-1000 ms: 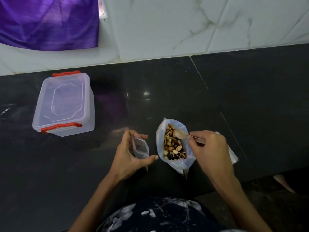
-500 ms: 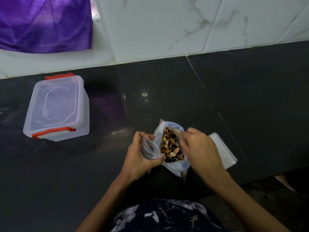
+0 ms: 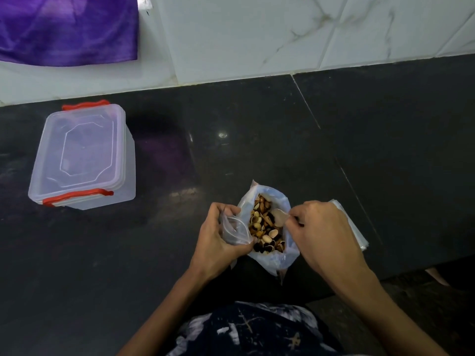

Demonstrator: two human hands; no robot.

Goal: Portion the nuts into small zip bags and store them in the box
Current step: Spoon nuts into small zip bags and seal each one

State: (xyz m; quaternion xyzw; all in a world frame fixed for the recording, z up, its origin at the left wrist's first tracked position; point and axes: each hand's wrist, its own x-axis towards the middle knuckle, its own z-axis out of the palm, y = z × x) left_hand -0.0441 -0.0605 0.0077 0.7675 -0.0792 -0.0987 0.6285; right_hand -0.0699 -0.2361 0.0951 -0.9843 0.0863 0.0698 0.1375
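An open plastic bag (image 3: pixel 275 260) of mixed nuts (image 3: pixel 264 227) stands on the dark counter near its front edge. My left hand (image 3: pixel 218 242) grips a small clear zip bag (image 3: pixel 235 231), held open right against the nut bag's left side. My right hand (image 3: pixel 323 235) pinches the handle of a spoon (image 3: pixel 279 217), whose bowl lies over the nuts at the bag's right side. A clear plastic box (image 3: pixel 82 156) with red clips and its lid on sits at the far left.
A stack of spare clear zip bags (image 3: pixel 352 227) lies on the counter behind my right hand. A purple cloth (image 3: pixel 66 29) hangs on the tiled wall at the back left. The counter's front edge runs just under my right forearm.
My left hand brought the small zip bag rightward against the nut bag. The spoon shifted from the bag's far end to its right side.
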